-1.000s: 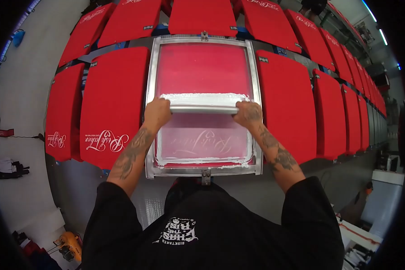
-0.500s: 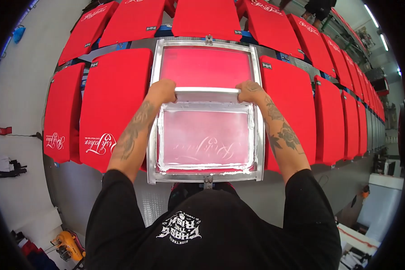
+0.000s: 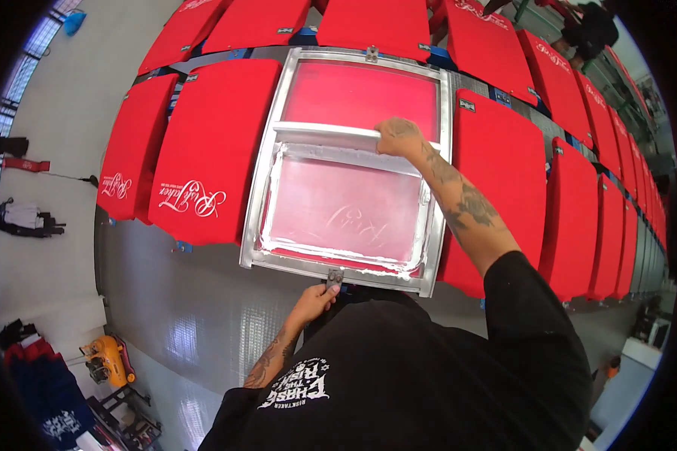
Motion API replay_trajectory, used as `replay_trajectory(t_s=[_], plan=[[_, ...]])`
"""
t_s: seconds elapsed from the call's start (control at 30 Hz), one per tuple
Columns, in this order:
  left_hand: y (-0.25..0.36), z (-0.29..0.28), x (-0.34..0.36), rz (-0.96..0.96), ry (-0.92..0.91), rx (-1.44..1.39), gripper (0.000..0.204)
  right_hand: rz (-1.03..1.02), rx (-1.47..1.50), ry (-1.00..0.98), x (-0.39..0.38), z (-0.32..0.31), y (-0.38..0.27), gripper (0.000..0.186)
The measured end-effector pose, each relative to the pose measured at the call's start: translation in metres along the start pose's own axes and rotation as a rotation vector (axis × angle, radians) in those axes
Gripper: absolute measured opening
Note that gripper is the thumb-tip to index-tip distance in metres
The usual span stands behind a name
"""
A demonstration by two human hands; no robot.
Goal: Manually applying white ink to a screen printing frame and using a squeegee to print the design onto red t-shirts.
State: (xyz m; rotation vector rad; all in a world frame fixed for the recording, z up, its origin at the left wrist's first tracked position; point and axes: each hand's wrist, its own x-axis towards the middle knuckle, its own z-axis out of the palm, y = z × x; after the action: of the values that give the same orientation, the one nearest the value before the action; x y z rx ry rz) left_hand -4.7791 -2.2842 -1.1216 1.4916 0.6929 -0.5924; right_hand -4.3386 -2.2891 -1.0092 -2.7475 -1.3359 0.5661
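Note:
A screen printing frame [image 3: 257, 203] with an aluminium border lies over a red T-shirt, seen pink through its mesh. White ink lines the near part of the mesh, around faint lettering. My right hand [image 3: 400, 138] is closed on the right end of a long metal squeegee [image 3: 320, 134], which lies across the frame's middle. The squeegee's left end is free. At the near edge of the frame, my left hand [image 3: 316, 302] pinches a small metal bracket [image 3: 335, 278] between thumb and fingers.
Red T-shirts [image 3: 217, 135] lie in rows on both sides and beyond the frame, several with white lettering. At lower left stands an orange machine [image 3: 111, 359] beside dark folded clothes [image 3: 45, 387]. A person [image 3: 590, 34] in dark clothing is at the far right.
My left hand has let go of the squeegee's left end and come down to the bracket at the near edge. My right hand still holds the squeegee. The whole view has turned somewhat.

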Motion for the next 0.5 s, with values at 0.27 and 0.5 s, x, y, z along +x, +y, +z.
replay_trajectory(t_s=[0.27, 0.5], plan=[[-0.005, 0.018, -0.023, 0.099, 0.154, -0.139, 0.053, -0.026, 0.080, -0.050, -0.013, 0.012, -0.027, 0.043], [-0.025, 0.005, 0.007, 0.168, -0.025, -0.077, 0.058, 0.016, 0.063, 0.047, -0.082, 0.061, -0.063, 0.029]])
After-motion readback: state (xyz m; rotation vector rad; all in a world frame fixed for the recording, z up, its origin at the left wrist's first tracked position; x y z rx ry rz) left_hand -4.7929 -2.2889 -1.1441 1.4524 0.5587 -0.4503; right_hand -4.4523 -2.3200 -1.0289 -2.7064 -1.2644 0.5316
